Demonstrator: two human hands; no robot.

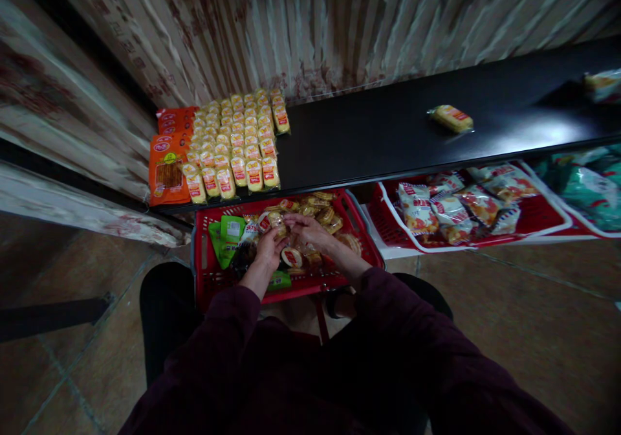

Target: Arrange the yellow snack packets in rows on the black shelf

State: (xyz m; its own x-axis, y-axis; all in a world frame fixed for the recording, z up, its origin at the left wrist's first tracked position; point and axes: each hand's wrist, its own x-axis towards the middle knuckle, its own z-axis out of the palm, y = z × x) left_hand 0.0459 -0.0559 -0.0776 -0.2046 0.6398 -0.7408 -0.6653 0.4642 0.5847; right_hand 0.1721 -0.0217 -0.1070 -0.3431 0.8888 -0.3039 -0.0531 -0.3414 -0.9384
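Over the red basket (201, 273), both my hands are close together around a small wrapped cake (270, 220) with a red and white label. My left hand (269, 250) has its fingers curled at the near side of the cake. Bent fingers of my right hand (310, 233) reach the cake's right side; its thumb and palm are partly hidden. Beneath and around the hands lie several wrapped round cakes (326, 215), one with a pale round label (292, 257). Green packets (227, 237) lie at the basket's left.
Rows of wrapped yellow cakes (237, 138) stand on the black shelf (354, 137), beside orange packets (167, 169). A single wrapped cake (452, 118) lies farther right. A second basket (538, 228) holds white and red snack bags (453, 218); green bags (592, 186) lie beyond.
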